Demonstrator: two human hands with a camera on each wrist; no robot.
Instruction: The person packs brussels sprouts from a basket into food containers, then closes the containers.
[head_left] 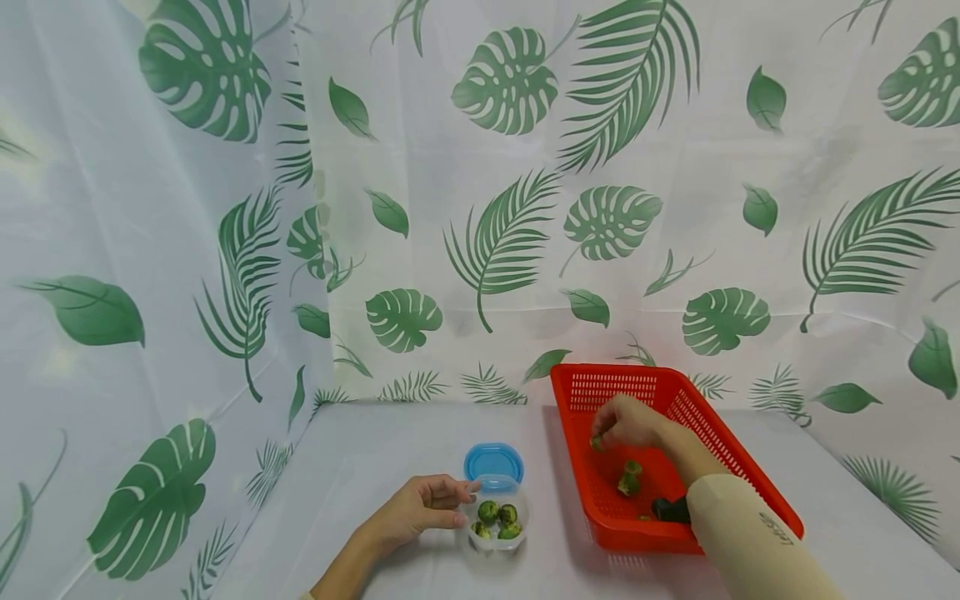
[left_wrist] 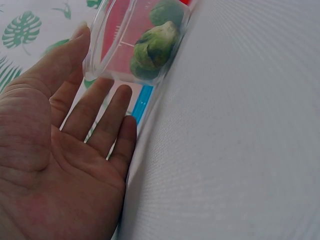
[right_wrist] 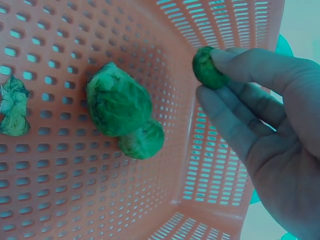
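My right hand (head_left: 630,421) is inside the red basket, pinching a small Brussels sprout (right_wrist: 206,68) between thumb and fingers. Below it on the basket floor lie a larger Brussels sprout (right_wrist: 118,102) and a smaller one (right_wrist: 143,141), touching each other. A loose leaf (right_wrist: 16,107) lies farther off. My left hand (head_left: 422,508) rests at the left side of a clear plastic tub (head_left: 492,546), fingers extended, thumb by the rim (left_wrist: 95,50). Several Brussels sprouts (head_left: 489,511) sit in the tub.
The red perforated basket (head_left: 678,537) stands on the white table (head_left: 360,454), right of the tub. Behind the tub lies a blue lid (head_left: 493,461). Under my right forearm shows a dark object (head_left: 670,510). Leaf-printed sheets (head_left: 525,275) hang behind and at the sides.
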